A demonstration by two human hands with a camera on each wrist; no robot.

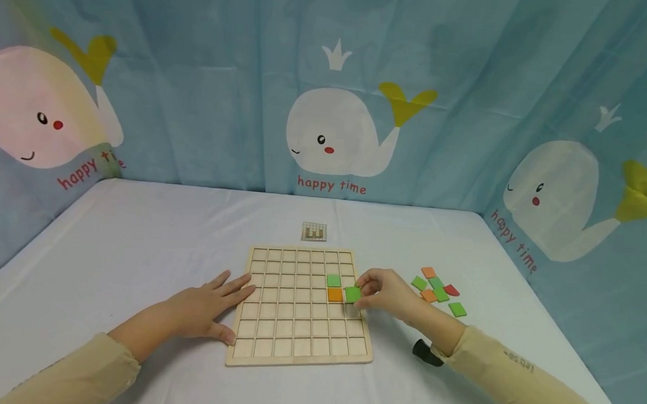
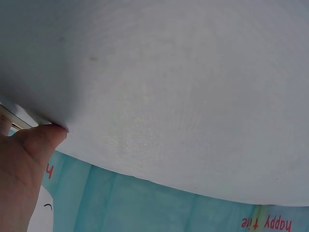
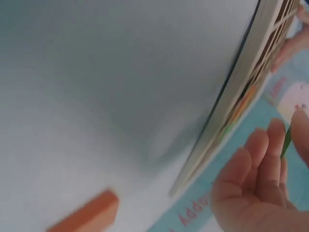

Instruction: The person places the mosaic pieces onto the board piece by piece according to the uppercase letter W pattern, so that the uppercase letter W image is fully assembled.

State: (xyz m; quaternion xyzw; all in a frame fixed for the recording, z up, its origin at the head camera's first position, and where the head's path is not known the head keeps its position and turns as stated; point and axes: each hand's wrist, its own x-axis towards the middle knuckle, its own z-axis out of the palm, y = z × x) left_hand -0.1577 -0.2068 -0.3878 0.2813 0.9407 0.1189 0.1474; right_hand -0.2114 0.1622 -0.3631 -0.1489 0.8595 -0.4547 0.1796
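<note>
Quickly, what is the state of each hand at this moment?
Left hand: open, at the left edge of the board.
Right hand: closed, holding a green square.

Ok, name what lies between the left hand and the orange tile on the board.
Only a bare stretch of the wooden grid board; the head view shows it.

Loose, creased beige sleeves (image 1: 523, 387), small dark lettering (image 1: 518, 360) on the right one, wrinkled cuffs (image 1: 123, 360), bare hands (image 1: 201, 311).
</note>
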